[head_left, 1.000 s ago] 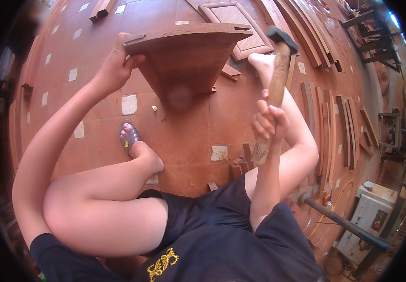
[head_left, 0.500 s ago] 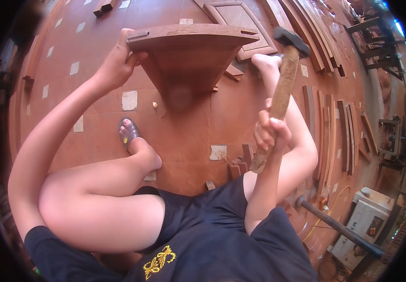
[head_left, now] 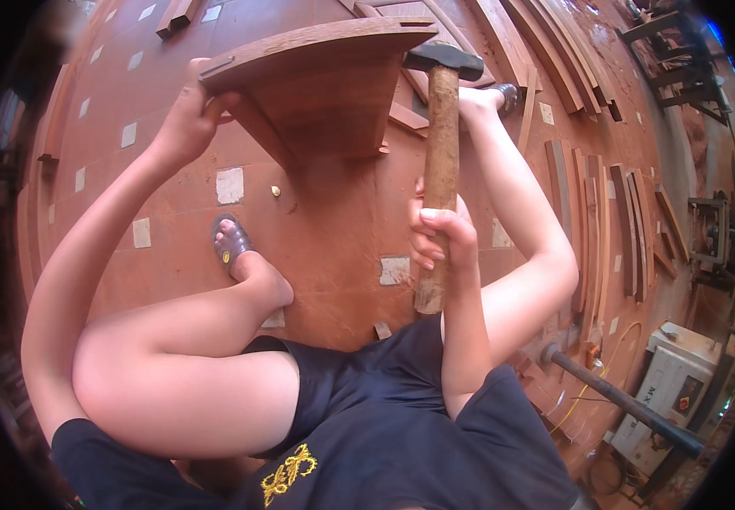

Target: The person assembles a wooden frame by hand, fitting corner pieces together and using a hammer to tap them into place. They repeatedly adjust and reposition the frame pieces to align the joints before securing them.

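A reddish-brown framed wooden panel (head_left: pixel 325 98) stands upright on the floor ahead of me, its top edge facing up and leaning a little. My left hand (head_left: pixel 193 119) is closed around the panel's left upper corner, thumb on the near side. In my right hand (head_left: pixel 444 229) is a hammer (head_left: pixel 442 153) with a dark metal head and a thick wooden handle. The hammer head is close to the panel's right upper end; whether they touch I cannot tell. A slot shows in the top edge near that end, and a small strip juts out at the left end.
Another framed panel (head_left: pixel 461 34) lies flat behind. Long wooden boards (head_left: pixel 546 55) are laid out at the far right, with shorter strips (head_left: pixel 627 225) nearer. A white box-shaped machine (head_left: pixel 669 387) and a dark metal bar (head_left: pixel 614 399) are at the lower right. My legs flank the floor.
The hammer has swung left and stands more upright, its head now near the panel's right end. The panel's top has shifted left and tilts more, my left hand moving along with it.
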A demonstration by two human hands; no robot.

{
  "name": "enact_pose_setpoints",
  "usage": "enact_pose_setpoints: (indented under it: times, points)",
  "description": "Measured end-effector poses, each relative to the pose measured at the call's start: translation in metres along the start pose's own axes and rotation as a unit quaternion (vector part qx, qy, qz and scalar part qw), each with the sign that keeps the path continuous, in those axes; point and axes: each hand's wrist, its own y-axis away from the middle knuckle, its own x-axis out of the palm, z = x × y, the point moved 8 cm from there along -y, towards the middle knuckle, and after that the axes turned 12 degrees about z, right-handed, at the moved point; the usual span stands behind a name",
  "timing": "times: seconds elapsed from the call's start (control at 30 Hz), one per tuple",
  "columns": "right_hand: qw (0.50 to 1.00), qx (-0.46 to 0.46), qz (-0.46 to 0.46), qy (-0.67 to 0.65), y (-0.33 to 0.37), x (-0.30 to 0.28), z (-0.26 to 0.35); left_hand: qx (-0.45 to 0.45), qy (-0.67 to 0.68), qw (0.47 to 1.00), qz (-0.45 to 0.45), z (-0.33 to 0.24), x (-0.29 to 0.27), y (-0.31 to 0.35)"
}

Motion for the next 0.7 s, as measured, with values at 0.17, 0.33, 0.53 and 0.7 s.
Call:
enact_pose_setpoints:
  times: [0.17, 0.33, 0.53, 0.7]
  points:
    - [0.997, -0.043, -0.064, -0.009, 0.017, -0.027, 0.005, -0.004, 0.001, 1.000, 0.030, -0.007, 0.012, -0.015]
    - [0.988, -0.084, -0.118, -0.048, 0.028, -0.047, 0.011, -0.012, 0.001, 1.000, 0.019, -0.006, 0.012, -0.018]
    - [0.996, 0.036, -0.087, 0.002, 0.006, -0.006, -0.020, -0.020, 0.022, 0.999, 0.015, 0.012, 0.007, -0.011]
    - [0.998, 0.005, -0.048, -0.039, 0.003, -0.012, -0.014, -0.004, 0.024, 0.999, 0.022, 0.004, 0.009, -0.014]
